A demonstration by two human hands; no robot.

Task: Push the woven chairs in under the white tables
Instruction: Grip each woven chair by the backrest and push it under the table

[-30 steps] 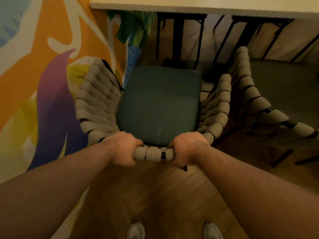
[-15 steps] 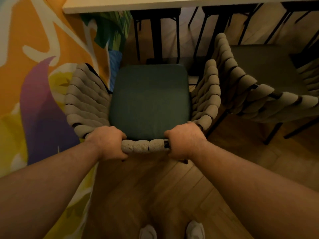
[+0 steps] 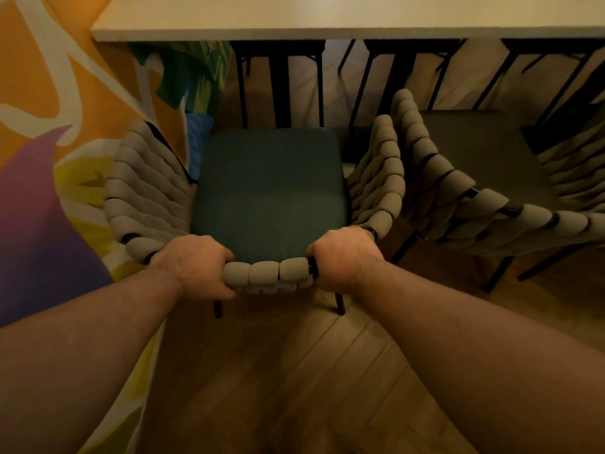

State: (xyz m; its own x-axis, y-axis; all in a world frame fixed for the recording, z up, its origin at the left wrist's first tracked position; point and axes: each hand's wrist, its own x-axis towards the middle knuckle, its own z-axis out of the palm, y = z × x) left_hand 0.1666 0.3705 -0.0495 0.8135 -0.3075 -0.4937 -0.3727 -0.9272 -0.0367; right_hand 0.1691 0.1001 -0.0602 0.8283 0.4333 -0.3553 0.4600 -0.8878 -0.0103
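Grips the top rail of the woven chair point(image 3: 266, 276) from behind with the fingers point(image 3: 220, 257) of the left hand point(image 3: 196, 263) curled over it. Clenches the right hand point(image 3: 343, 257) the same way further along the rail, leaving three woven wraps showing between the two. Stands squarely behind the chair back, with both hands about equally near and no reason seen to favour either.

Looks straight past the knuckles onto the seat cushion point(image 3: 268, 191), along the chair's front-to-back axis, which runs from the hands toward the white worktop point(image 3: 327, 29). Shows the whole cushion on the near side of the worktop's edge, so judged not yet tucked under; probably calls for a straight push away from the body. Lines the seat up roughly with the black table legs point(image 3: 288, 86) beneath the top; cannot tell whether the chair's arms will clear them.

Crowds a second woven chair point(image 3: 458, 198) just beside on the right, and the painted wall point(image 3: 49, 126) on the left. Hides the fingertips under the rail and the front legs under the seat; shows only two rear legs point(image 3: 217, 309). Cuts the second chair off at the right border.
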